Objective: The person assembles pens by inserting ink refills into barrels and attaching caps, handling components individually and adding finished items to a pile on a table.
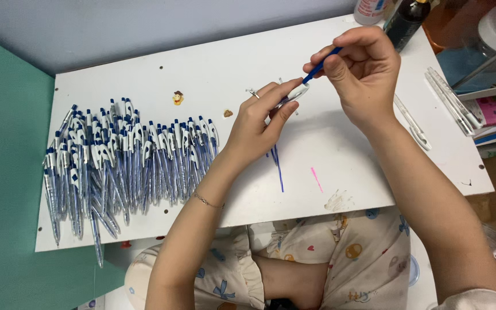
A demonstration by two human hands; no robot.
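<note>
Closest to the camera are the person's knees in pale pants with little bows and hearts. Just past them starts the white counter (231, 69), a flat board with small holes along its edge and a pink mark and blue marks on it.

On the left side of the counter lies a big pile of pens (121, 163), blue and white, all side by side.

Above the middle of the counter the left hand (259, 123) is pinched shut on a white pen part (295, 93). The right hand (363, 72) is pinched shut on a thin blue pen tube (318, 68). The tube's end meets the white part, up in the air between the two hands.

To the right of the right arm lie clear pen parts (414, 129), and more lie near the edge.

At the far edge stand a dark bottle (406, 23) and a white bottle (369, 8) with a pink and blue label. Both are cut off at the top. In the far right corner are blurry things that are hard to make out.
</note>
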